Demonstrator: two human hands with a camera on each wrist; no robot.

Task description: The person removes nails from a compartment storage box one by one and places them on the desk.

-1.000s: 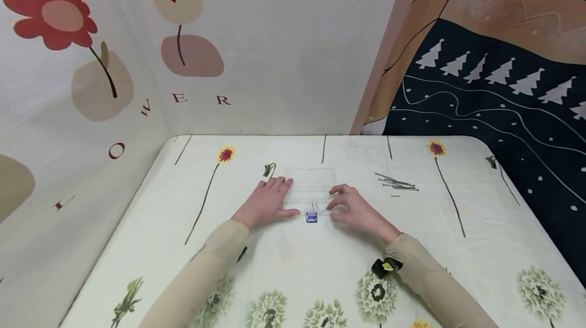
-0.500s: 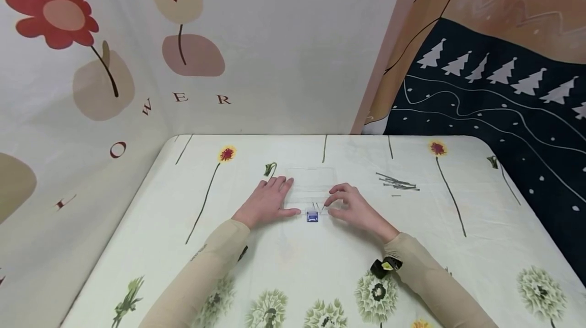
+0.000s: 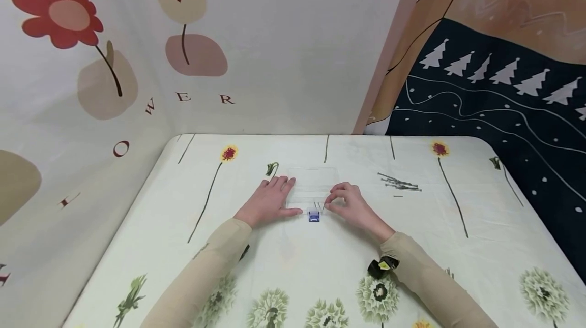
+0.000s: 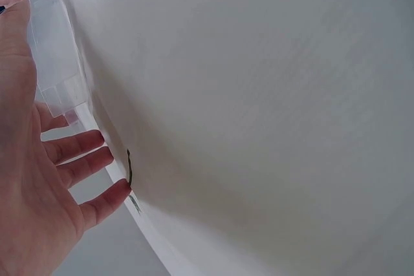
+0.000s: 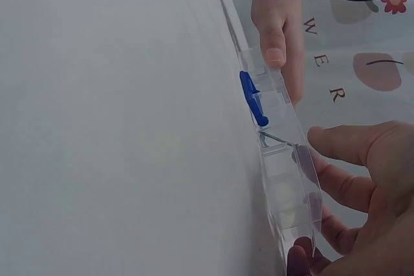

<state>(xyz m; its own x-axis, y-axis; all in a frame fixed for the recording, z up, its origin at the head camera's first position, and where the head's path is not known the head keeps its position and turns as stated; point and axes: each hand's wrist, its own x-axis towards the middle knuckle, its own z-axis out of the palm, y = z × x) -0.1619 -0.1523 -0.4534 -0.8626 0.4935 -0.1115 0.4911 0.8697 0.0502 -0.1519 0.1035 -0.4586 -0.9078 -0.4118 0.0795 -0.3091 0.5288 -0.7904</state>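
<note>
Left hand (image 3: pixel 269 199) spread against the box (image 4: pixel 57 46), we're tightening our right hand (image 3: pixel 350 205) on a pinched nail (image 5: pixel 278 139), seemingly steadying it

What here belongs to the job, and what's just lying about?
Probably the job:
Clear plastic compartment box with blue latch
Thin grey metal nails inside it
Pile of long grey metal nails
Short grey nail-like piece

Just background:
White flower-printed tablecloth
Navy tree-printed backdrop

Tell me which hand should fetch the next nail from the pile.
Right hand, likely, once its nail is released: the pile lies on its side; the left hand is at the opposite edge of the box.
</note>
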